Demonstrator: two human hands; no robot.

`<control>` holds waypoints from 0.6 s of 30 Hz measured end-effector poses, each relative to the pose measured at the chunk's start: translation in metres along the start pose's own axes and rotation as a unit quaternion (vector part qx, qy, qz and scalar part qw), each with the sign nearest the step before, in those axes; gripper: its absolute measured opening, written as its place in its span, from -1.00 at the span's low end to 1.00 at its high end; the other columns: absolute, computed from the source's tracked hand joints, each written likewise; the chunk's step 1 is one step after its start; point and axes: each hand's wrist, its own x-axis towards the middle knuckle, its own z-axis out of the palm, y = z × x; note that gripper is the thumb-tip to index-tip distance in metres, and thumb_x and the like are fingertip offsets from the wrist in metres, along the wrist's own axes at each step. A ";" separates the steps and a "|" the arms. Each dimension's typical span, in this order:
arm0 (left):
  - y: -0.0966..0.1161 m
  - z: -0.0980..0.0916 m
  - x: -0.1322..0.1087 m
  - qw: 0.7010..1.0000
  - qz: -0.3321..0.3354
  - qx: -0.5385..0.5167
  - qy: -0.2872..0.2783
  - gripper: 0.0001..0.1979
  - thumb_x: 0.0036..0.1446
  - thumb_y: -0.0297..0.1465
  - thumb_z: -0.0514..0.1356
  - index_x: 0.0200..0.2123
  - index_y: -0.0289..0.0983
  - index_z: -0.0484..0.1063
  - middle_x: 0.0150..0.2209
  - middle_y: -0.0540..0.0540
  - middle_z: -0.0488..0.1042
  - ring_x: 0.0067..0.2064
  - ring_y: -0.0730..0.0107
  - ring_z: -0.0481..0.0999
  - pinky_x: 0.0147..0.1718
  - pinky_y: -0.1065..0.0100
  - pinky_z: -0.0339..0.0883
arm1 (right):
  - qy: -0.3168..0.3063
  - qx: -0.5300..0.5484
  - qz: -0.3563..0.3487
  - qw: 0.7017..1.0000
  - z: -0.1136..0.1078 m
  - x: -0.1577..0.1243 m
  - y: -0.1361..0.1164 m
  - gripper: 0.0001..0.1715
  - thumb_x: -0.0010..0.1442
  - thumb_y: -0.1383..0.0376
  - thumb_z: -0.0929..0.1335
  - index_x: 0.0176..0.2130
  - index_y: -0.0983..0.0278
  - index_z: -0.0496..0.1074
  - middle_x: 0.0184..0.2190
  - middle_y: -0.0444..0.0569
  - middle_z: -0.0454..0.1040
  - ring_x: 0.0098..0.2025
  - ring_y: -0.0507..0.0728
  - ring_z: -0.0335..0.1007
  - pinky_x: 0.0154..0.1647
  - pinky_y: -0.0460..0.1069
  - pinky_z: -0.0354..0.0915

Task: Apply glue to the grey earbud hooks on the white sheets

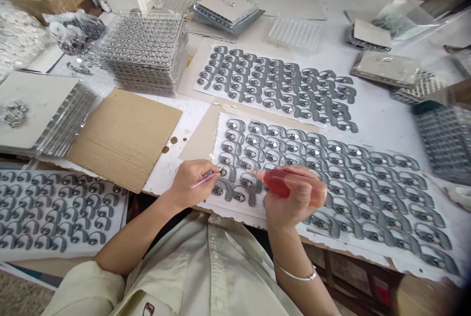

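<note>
My left hand (192, 184) is shut on a slim pink pick (204, 179), and its tip touches a shiny round stone (222, 172) on a grey hook-shaped piece. My right hand (296, 197) grips a translucent red squeeze bottle (278, 183), its nozzle pointing left over the same rows. Both hands rest just above a white sheet (305, 232) covered in rows of these grey pieces, each set with a shiny stone. My hands and the bottle hide the pieces beneath them.
A second sheet of grey pieces (274, 88) lies farther up the white-covered table, and a third (59, 213) lies at lower left. A brown cardboard piece (123, 137) sits left of my hands. Stacked clear trays (145, 46) hold rows of metal pieces at the back.
</note>
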 end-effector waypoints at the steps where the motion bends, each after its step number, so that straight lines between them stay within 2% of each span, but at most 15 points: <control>1: 0.001 -0.001 -0.002 1.000 -0.005 -0.002 0.004 -0.95 0.07 -0.48 0.20 -0.40 -0.29 0.47 -0.45 -0.05 0.56 -0.49 0.47 0.49 -0.55 0.49 0.30 | -0.004 -0.004 0.004 1.000 0.000 0.000 0.000 -0.65 0.09 0.05 0.40 -0.49 0.27 0.37 -0.49 -0.07 0.37 -0.47 0.09 0.34 -0.50 0.01 0.31; 6: 0.001 -0.002 -0.009 0.999 -0.030 -0.014 -0.008 -0.97 0.05 -0.48 0.23 -0.41 -0.29 0.48 -0.49 -0.04 0.55 -0.51 0.47 0.48 -0.55 0.49 0.30 | -0.009 0.007 0.014 1.000 0.001 -0.001 -0.002 -0.64 0.08 0.07 0.42 -0.51 0.29 0.37 -0.49 -0.09 0.38 -0.47 0.07 0.35 -0.49 -0.01 0.31; 18: -0.004 0.008 -0.003 0.997 0.004 -0.039 0.063 -0.97 0.08 -0.46 0.23 -0.38 -0.31 0.47 -0.39 -0.11 0.59 -0.43 0.43 0.56 -0.49 0.48 0.41 | -0.010 0.021 0.016 1.000 -0.001 -0.004 0.001 -0.67 0.07 0.12 0.42 -0.52 0.29 0.35 -0.49 -0.09 0.38 -0.47 0.09 0.36 -0.48 0.01 0.29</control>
